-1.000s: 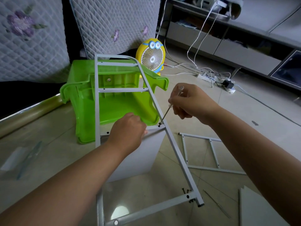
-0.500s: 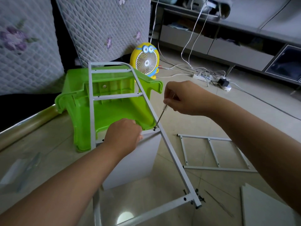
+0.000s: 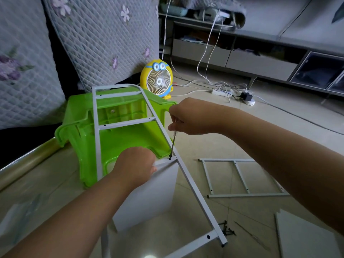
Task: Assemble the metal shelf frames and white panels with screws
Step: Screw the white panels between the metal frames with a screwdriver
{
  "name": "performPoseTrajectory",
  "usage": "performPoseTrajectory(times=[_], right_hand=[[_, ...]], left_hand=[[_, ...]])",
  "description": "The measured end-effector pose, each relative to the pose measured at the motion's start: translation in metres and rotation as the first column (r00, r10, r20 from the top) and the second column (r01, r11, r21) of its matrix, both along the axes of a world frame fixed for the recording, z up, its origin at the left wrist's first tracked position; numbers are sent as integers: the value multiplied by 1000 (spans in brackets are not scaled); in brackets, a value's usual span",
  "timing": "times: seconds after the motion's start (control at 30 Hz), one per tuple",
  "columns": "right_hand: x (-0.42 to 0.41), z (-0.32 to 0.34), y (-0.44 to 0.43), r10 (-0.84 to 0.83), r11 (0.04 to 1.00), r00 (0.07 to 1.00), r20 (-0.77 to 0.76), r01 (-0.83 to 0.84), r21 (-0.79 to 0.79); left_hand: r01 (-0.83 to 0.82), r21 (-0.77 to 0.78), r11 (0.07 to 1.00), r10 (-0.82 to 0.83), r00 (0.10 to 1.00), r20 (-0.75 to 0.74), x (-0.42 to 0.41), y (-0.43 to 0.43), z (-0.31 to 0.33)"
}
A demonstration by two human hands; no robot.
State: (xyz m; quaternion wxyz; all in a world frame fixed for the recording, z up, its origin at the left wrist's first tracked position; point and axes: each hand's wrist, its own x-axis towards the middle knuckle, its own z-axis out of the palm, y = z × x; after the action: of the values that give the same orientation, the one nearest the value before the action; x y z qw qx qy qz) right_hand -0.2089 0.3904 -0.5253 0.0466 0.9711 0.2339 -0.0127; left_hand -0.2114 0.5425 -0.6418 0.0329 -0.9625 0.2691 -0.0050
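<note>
A grey metal shelf frame [image 3: 193, 190] leans across an overturned green plastic stool [image 3: 128, 138]. A white panel [image 3: 147, 194] stands on edge beneath the frame. My left hand [image 3: 135, 164] grips the top edge of the panel at the frame's crossbar. My right hand [image 3: 188, 116] holds a small screwdriver [image 3: 173, 144] almost upright, its tip on a black screw [image 3: 169, 158] at the frame's right rail, where the panel's corner meets it.
A second metal frame [image 3: 242, 177] lies flat on the tiled floor to the right. Several loose black screws [image 3: 226, 229] lie near the frame's foot, and another white panel [image 3: 305, 237] at the lower right. A yellow fan [image 3: 158, 80] and a power strip with cables [image 3: 223, 92] sit behind.
The view has shifted, so everything sits lower in frame. My right hand has turned the screwdriver from a slant to nearly vertical over the same screw. My left hand keeps its hold.
</note>
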Motion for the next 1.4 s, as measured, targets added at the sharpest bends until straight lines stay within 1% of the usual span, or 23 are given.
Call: performPoseTrajectory(times=[0.13,0.27,0.33,0.5,0.63,0.9,1.2,1.27,1.33,1.4], right_hand=[[-4,0,5,8,998,999,47,-6,-59],[-13,0,2,-13,997,999,51,17,-72],[-19,1,-2,20,993,999,45,-15,-116],[-26,2,-6,135,947,989,64,-109,-302],[-21,1,-7,212,906,974,79,-165,-389],[-13,11,3,166,926,985,-38,-169,-338],[5,16,21,24,896,998,-55,-46,-442],[8,15,19,-14,883,998,-62,-17,-469],[7,11,10,-24,875,998,-50,-3,-484],[3,7,1,-37,885,998,-44,12,-465]], left_hand=[[-11,-6,1000,11,1000,4,-3,0,-1],[-9,-9,1000,9,1000,21,-6,-1,-3],[-9,-8,1000,9,999,31,-6,-2,-3],[1,-13,1000,0,999,50,-6,0,-3],[7,-12,1000,-6,998,60,-7,0,-2],[-14,15,1000,13,998,60,-1,-1,-4],[-47,-42,998,46,999,-7,0,0,-4],[-58,-80,995,61,998,28,-5,1,-6],[24,-159,987,0,989,151,-11,7,-9],[112,-188,976,-72,976,207,-10,17,-15]])
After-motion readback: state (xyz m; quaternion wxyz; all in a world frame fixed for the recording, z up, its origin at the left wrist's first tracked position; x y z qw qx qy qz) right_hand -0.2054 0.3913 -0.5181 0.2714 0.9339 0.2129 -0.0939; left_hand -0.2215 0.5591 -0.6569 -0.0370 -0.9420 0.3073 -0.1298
